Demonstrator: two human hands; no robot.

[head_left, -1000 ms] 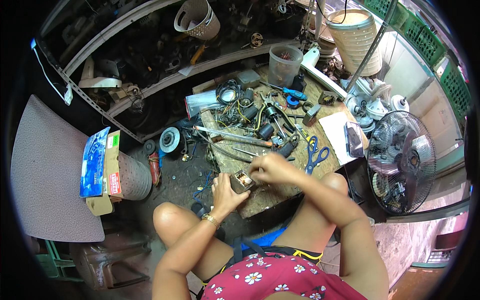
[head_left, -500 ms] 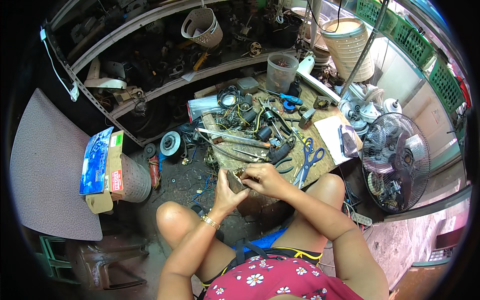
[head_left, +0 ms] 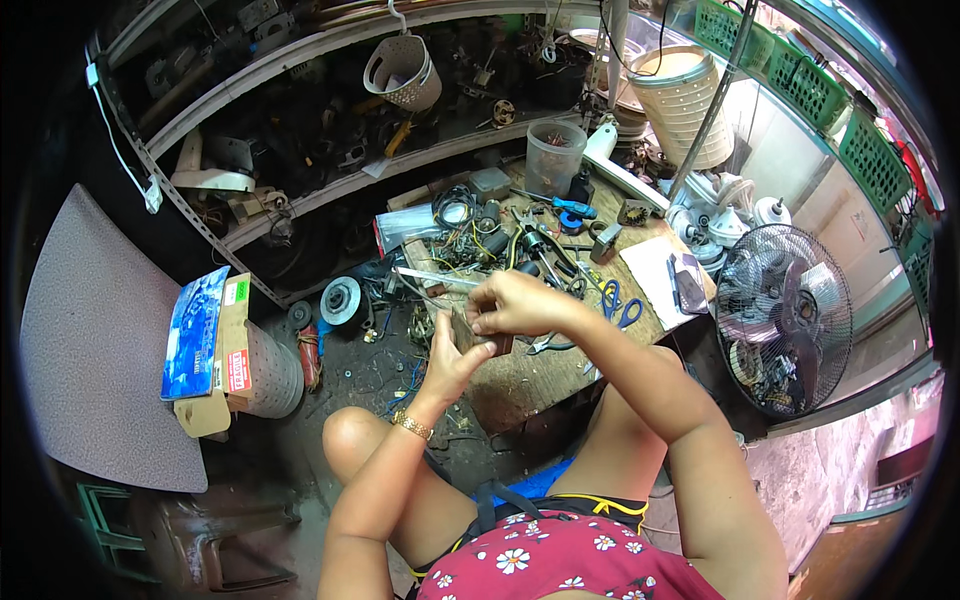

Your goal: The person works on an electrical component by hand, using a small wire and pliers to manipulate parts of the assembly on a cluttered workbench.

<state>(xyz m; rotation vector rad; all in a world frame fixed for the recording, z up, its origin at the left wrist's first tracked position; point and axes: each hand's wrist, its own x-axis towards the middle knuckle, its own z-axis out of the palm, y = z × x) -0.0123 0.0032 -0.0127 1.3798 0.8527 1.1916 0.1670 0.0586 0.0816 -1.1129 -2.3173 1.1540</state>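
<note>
My left hand is closed around a small brown block-like piece, its thumb along the near side. From above, my right hand pinches at the upper part of the same piece, with fingers bent; what its fingertips hold is hidden. Both hands are over the near left edge of a low wooden worktable. Right of them lie blue-handled scissors, partly covered by my right arm, and pliers. Beyond my hands are loose wires, hand tools and a long flat metal strip.
At the back of the table stands a clear plastic bucket. A caged fan is on the right, beside white fan parts. Left on the floor are a round grey motor part and a perforated bin with cardboard. Shelves run behind.
Both hands remain on the brown piece. My right hand has risen and turned, its wrist now higher above the table. The view has shifted slightly.
</note>
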